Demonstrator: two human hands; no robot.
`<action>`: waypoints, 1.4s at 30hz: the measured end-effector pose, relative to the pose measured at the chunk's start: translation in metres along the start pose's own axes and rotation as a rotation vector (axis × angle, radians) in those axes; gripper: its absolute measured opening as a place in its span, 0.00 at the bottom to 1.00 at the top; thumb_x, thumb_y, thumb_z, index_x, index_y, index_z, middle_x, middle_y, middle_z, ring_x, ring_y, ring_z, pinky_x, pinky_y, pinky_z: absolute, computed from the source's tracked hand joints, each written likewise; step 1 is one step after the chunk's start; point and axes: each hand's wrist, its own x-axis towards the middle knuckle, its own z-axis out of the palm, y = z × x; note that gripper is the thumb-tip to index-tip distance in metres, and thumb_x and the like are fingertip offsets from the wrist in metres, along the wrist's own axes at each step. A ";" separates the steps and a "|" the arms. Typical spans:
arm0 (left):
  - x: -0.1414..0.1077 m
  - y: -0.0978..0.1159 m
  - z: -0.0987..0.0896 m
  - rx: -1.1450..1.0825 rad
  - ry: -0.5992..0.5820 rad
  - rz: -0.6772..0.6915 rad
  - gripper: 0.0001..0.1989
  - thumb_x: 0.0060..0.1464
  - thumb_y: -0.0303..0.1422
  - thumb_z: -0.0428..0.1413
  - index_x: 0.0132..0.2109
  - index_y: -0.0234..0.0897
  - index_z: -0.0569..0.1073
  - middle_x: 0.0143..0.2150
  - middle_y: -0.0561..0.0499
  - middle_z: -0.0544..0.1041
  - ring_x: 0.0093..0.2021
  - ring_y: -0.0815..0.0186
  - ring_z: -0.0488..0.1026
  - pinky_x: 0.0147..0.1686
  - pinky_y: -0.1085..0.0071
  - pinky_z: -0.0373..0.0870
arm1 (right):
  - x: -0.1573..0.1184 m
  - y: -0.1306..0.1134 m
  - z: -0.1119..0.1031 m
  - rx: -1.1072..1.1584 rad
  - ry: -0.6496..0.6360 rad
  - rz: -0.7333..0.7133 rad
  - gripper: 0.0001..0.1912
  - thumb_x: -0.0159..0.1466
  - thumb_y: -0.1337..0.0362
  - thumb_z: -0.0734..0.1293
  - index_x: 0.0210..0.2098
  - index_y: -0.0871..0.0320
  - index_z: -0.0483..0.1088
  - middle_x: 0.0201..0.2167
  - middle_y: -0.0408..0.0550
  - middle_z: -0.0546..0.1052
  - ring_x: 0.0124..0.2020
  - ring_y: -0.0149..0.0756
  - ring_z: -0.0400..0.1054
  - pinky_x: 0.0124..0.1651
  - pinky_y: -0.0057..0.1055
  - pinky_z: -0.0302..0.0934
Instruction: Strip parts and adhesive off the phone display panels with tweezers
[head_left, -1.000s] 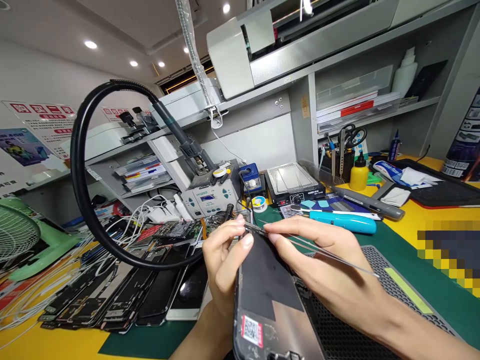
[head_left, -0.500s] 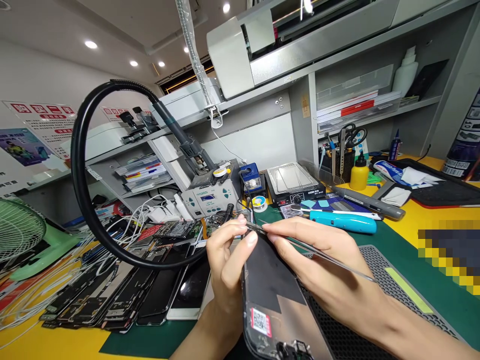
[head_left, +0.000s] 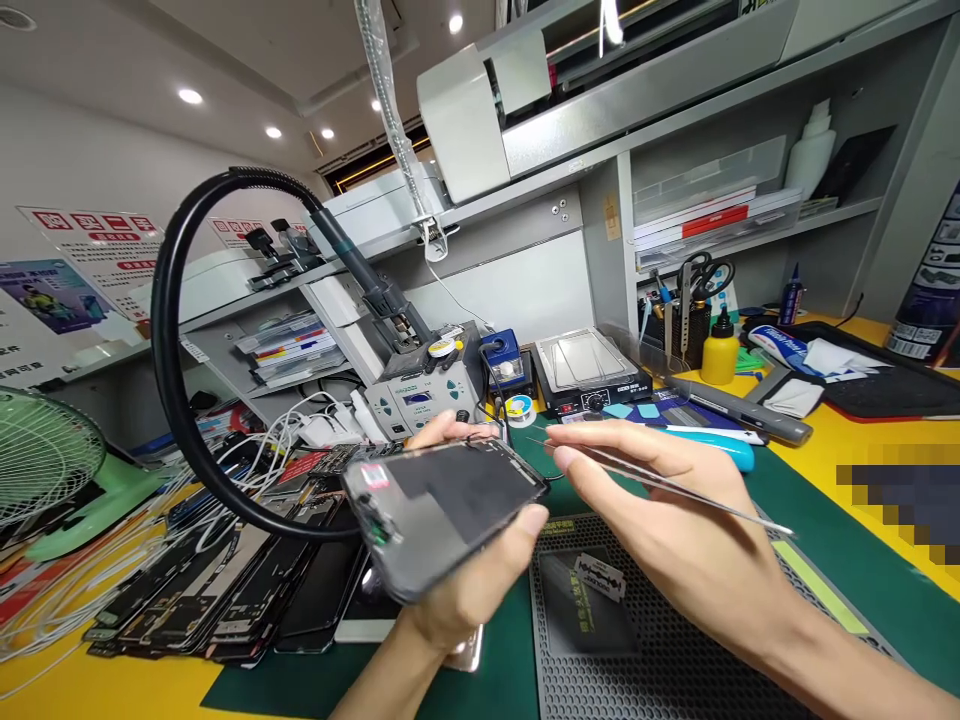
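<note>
My left hand [head_left: 484, 590] is closed around a phone screen [head_left: 469, 500], gripping it by its edges. The screen's dark back faces up, tilted, with a small red-and-white QR sticker near its left end and a small part in the lower left corner. Pinched between thumb and fingers of my right hand [head_left: 667, 500] is a pair of thin metal tweezers [head_left: 750, 515]. Their tips lie just past the screen's right end, apart from it. Beneath, a razor blade [head_left: 600, 578] rests on a dark square piece on the perforated mat [head_left: 559, 670].
Old phone parts [head_left: 180, 590] lie in rows at left under a looping black hose [head_left: 161, 350]. Behind my hands stand a hot-air station [head_left: 420, 395], a solder spool [head_left: 519, 409] and a heating plate [head_left: 592, 365]. A turquoise-handled tool [head_left: 739, 452] and yellow bottle [head_left: 718, 352] are at right.
The phone screen has swung from upright to lying slantwise leftward, and my left hand now holds it from below. My right hand with the tweezers has come away from its edge, exposing the razor blade.
</note>
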 end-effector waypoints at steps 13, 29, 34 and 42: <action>0.020 0.012 -0.009 -1.021 -0.006 -0.694 0.30 0.51 0.38 0.61 0.61 0.37 0.73 0.43 0.42 0.81 0.45 0.53 0.79 0.49 0.53 0.77 | 0.002 0.007 -0.006 0.534 -0.184 0.333 0.05 0.60 0.60 0.74 0.33 0.53 0.76 0.32 0.44 0.83 0.37 0.40 0.79 0.40 0.31 0.72; 0.023 0.013 -0.009 -1.030 -0.222 -0.791 0.26 0.64 0.48 0.48 0.50 0.31 0.79 0.46 0.37 0.81 0.38 0.59 0.76 0.39 0.65 0.74 | 0.008 0.007 -0.006 0.591 -0.519 0.570 0.11 0.58 0.57 0.77 0.28 0.59 0.78 0.28 0.48 0.81 0.32 0.36 0.76 0.41 0.31 0.69; 0.021 0.013 -0.008 -1.050 -0.254 -0.819 0.27 0.66 0.47 0.45 0.49 0.30 0.80 0.43 0.37 0.82 0.37 0.60 0.76 0.34 0.69 0.71 | 0.008 0.016 -0.002 0.630 -0.528 0.638 0.11 0.57 0.58 0.78 0.30 0.59 0.80 0.29 0.47 0.82 0.32 0.34 0.76 0.40 0.29 0.70; 0.019 0.017 -0.003 -1.047 -0.221 -0.860 0.27 0.67 0.45 0.43 0.46 0.31 0.81 0.42 0.38 0.83 0.38 0.56 0.79 0.30 0.68 0.72 | 0.007 0.014 -0.003 0.684 -0.465 0.714 0.11 0.57 0.60 0.78 0.26 0.60 0.77 0.29 0.47 0.81 0.33 0.35 0.77 0.40 0.28 0.72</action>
